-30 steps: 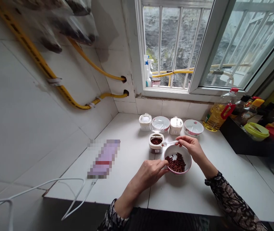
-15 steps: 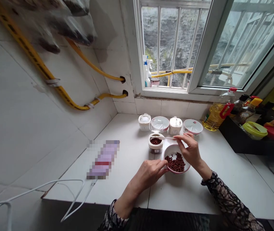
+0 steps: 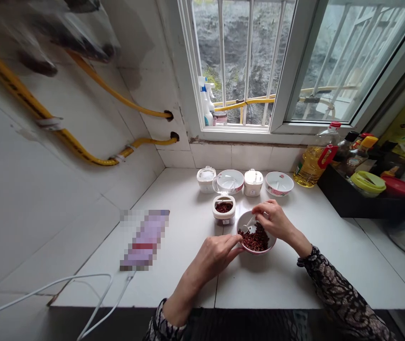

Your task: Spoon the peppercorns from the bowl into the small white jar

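Note:
My left hand (image 3: 220, 251) grips the left rim of a white bowl (image 3: 273, 243) between thumb and fingers. Dark red dried peppercorns (image 3: 257, 240) lie heaped in the bowl. Pinched in my right hand (image 3: 271, 219) is a small white spoon (image 3: 247, 226), its head down inside the bowl at the peppercorns' edge. Just behind and left of the bowl stands a seasoning jar (image 3: 224, 215), its clear lid raised, with more of the same dark red grains inside.
Two white jars (image 3: 206, 181) (image 3: 253, 183) and two flowered bowls (image 3: 231, 182) (image 3: 279, 184) line the back. Right of them are an oil bottle (image 3: 310, 163) and a black box (image 3: 340, 199) of condiments. At left lies a blurred purple object (image 3: 145, 241) with a white cable (image 3: 112, 303).
My right hand has brought the spoon from the open jar's mouth down into the bowl. My left hand keeps hold of the rim. The whole view has shifted slightly.

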`<state>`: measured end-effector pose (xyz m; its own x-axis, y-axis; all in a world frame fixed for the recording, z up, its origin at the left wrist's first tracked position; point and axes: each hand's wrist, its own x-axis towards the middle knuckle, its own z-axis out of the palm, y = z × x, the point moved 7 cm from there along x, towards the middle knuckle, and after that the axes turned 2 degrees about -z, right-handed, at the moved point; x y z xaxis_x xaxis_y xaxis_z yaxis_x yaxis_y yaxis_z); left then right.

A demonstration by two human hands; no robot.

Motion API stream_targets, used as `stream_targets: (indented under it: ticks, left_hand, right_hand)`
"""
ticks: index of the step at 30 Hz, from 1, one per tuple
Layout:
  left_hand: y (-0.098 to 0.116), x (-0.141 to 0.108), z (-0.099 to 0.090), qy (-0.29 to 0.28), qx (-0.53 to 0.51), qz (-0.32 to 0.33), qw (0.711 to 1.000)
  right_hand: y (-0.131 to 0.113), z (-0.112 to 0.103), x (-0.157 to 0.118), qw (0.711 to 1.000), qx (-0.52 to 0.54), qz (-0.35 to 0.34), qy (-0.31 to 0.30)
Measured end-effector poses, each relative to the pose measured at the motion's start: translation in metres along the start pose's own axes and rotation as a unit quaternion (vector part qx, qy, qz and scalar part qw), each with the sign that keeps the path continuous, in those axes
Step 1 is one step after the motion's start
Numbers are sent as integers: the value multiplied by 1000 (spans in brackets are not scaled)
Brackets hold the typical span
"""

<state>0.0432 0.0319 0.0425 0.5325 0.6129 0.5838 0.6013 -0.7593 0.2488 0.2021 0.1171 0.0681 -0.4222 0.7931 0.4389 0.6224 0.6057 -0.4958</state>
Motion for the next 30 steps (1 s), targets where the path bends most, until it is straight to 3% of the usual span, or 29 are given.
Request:
stream_targets:
  ticks: [8, 13, 16, 20, 30]
  left_hand:
    - [-1, 0, 1, -6, -7, -3, 1000]
    - [-1, 0, 1, -1, -11, -2, 1000]
    - [-2, -1, 2, -8, -10, -6, 1000]
    - [-2, -1, 3, -11, -4, -5, 1000]
    - [-2, -1, 2, -9, -13, -5, 1000]
  right_hand:
    - [17, -11, 1, 985, 133, 111, 16]
    - [16, -19, 2, 998, -6, 53, 46]
    - [11, -10, 0, 999, -36, 23, 21]
    - [6, 1, -1, 1000, -10, 20, -8]
    - [22, -15, 1, 983, 128, 126, 23]
